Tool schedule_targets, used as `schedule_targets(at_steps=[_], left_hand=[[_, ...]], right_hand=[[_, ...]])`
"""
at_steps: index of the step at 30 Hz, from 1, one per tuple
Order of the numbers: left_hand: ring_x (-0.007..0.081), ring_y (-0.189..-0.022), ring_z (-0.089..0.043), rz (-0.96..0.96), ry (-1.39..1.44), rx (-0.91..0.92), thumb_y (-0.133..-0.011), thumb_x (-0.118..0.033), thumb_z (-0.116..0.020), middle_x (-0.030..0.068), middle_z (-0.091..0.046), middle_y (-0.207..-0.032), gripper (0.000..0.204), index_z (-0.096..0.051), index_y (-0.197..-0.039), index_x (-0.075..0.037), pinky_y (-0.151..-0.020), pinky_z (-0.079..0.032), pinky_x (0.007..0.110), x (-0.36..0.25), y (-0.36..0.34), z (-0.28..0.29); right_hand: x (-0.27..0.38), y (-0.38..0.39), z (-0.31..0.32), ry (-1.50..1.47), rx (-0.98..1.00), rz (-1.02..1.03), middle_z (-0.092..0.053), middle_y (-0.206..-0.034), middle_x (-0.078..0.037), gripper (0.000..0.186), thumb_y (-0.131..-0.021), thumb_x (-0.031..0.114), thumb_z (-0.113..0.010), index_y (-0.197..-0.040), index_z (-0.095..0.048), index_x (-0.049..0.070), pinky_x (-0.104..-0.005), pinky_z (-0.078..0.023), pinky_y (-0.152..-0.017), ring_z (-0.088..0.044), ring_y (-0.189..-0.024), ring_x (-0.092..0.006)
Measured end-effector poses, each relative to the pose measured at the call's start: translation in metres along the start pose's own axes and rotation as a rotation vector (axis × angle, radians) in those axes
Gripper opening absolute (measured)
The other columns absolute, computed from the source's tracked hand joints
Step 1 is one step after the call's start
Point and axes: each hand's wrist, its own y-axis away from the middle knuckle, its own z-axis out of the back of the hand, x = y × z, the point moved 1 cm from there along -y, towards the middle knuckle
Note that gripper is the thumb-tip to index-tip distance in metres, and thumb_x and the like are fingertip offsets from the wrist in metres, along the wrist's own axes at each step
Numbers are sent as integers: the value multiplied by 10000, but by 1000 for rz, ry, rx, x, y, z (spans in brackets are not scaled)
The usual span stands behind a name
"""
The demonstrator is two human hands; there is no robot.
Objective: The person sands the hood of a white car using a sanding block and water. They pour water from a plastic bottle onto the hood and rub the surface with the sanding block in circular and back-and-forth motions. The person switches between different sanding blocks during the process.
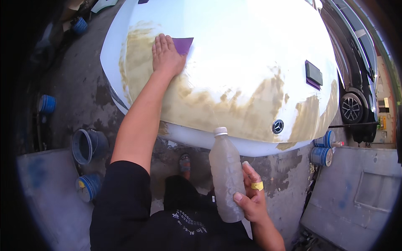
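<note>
My left hand [167,56] lies with its fingers extended on the car's white panel [234,46], pressing a purple sheet of sandpaper [182,44] against it. Part of the sheet sticks out on the right, past my thumb; the rest is hidden under the hand. Around it, the paint is marked with yellowish-brown patches [188,98]. Lower down, in front of the panel's edge, my right hand [252,196] is closed round a cloudy plastic bottle [227,180] with a white cap, held upright. Yellow tape wraps one finger of that hand.
A dark sanding block [313,73] with purple paper under it rests on the panel's right, above a round emblem [277,126]. Grey bucket [90,145] and blue tins [88,187] stand on the left floor, more blue tins [321,156] at right. A dark car [356,71] is parked beyond.
</note>
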Motion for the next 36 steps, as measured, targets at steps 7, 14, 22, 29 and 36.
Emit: schedule_targets(at_steps=[7,14,22,29,36], left_hand=[[306,-1534,-73,-523,164,116,-887,-283,-487,196,-132,-1636,783,-195,-1534,47,-1248,-35,409,-210,178,-32],[336,-1530,-85,-257,146,115,-914,-363,-542,227,-118,-1631,843,-154,-1544,42,-1238,-77,451,-141,205,-23],[356,-1526,-59,251,58,-116,-976,-409,-467,244,-107,-1625,805,-145,-1535,73,-1239,-34,440,-116,182,-27],[392,-1522,-57,121,114,-115,-867,-290,-577,274,-105,-1616,871,-153,-1532,80,-1235,-33,474,-190,273,-52],[387,-1522,-37,434,180,-308,-907,-295,-562,257,-100,-1621,830,-158,-1530,76,-1235,-39,474,-18,212,-47]], right_hand=[[39,-15,59,-38,73,-19,-354,-1523,-199,845,-839,75,-695,-1543,-228,51,-447,-282,-1158,-362,-1407,-296],[64,-36,132,13,211,-120,-383,-1500,-201,919,-771,145,-736,-1543,-245,49,-436,-325,-1137,-406,-1381,-306],[58,-33,185,200,399,-149,-325,-1550,-177,843,-826,50,-671,-1540,-224,13,-440,-226,-1180,-296,-1452,-296],[73,-51,180,243,421,-204,-367,-1522,-184,849,-804,40,-676,-1538,-249,30,-428,-278,-1154,-341,-1425,-293],[63,-48,182,277,503,-268,-364,-1531,-165,857,-800,43,-688,-1537,-253,20,-423,-268,-1160,-339,-1428,-284]])
